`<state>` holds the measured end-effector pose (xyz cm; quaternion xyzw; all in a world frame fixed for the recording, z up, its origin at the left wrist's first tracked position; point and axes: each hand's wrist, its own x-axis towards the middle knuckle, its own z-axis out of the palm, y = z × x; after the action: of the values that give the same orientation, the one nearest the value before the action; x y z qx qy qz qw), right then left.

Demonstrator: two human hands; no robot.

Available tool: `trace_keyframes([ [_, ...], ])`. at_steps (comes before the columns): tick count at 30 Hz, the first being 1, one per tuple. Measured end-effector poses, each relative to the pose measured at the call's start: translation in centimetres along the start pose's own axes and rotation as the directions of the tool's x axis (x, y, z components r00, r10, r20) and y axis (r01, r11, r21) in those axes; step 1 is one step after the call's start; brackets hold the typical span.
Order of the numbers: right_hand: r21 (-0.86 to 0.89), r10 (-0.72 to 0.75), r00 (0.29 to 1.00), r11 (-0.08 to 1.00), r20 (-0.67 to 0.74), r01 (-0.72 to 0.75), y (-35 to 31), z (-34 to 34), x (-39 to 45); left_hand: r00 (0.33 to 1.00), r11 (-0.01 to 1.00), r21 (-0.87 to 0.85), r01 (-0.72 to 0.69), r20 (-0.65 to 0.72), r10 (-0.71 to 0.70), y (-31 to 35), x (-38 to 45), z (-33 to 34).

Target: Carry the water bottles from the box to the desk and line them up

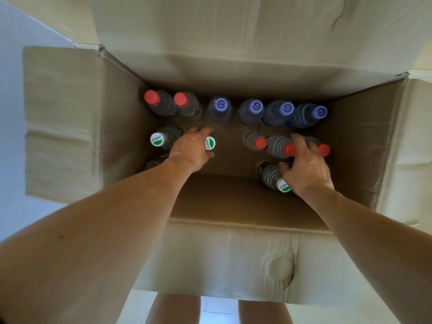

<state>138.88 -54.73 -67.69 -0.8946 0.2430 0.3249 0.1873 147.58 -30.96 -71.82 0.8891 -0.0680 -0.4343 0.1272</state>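
Down inside the cardboard box (pixel 70 118), our left hand (pixel 190 149) covers a green-and-white capped bottle (pixel 210 143); whether its fingers grasp it we cannot tell. Our right hand (pixel 306 167) curls around a red-capped bottle (pixel 284 147). Other bottles stand along the far wall. Pale floor (pixel 11 90) shows beside the box.

An open cardboard box (pixel 233 197) with its flaps spread carried the bottles, which stood upright on its brown bottom. Along the far wall ran two red-capped bottles (pixel 166 101) and four purple-capped bottles (pixel 268 111). Nearer stood a white-and-green-capped bottle (pixel 161 137) at the left, three more red-capped ones (pixel 257 142) at the right, and another white-capped bottle (pixel 274 176) by the near wall.
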Motion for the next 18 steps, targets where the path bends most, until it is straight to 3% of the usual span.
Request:
trace_keyframes([
  [2,0.042,0.026,0.995,0.999,-0.096,-0.022,0.1,0.2,-0.7,1.0,1.0,0.0,0.009,-0.002,-0.009,0.0,0.6,0.3],
  [4,0.02,0.072,0.993,0.997,-0.09,-0.07,0.3,0.7,-1.3,1.0,1.0,-0.002,0.015,-0.003,-0.015,-0.2,1.2,0.6],
  [8,-0.186,0.113,0.969,0.98,0.221,-0.072,0.6,1.8,-1.6,1.0,1.0,-0.008,0.028,-0.004,-0.028,-0.5,2.0,1.3],
  [10,-0.216,0.116,0.948,0.975,0.295,-0.052,0.6,2.3,-1.2,1.0,1.0,-0.025,0.018,-0.002,-0.019,-0.7,2.2,1.7],
  [18,-0.304,0.037,0.984,0.953,0.174,0.018,-1.4,2.9,-0.6,1.0,0.998,-0.05,-0.023,-0.014,0.023,-0.9,1.9,2.3],
])
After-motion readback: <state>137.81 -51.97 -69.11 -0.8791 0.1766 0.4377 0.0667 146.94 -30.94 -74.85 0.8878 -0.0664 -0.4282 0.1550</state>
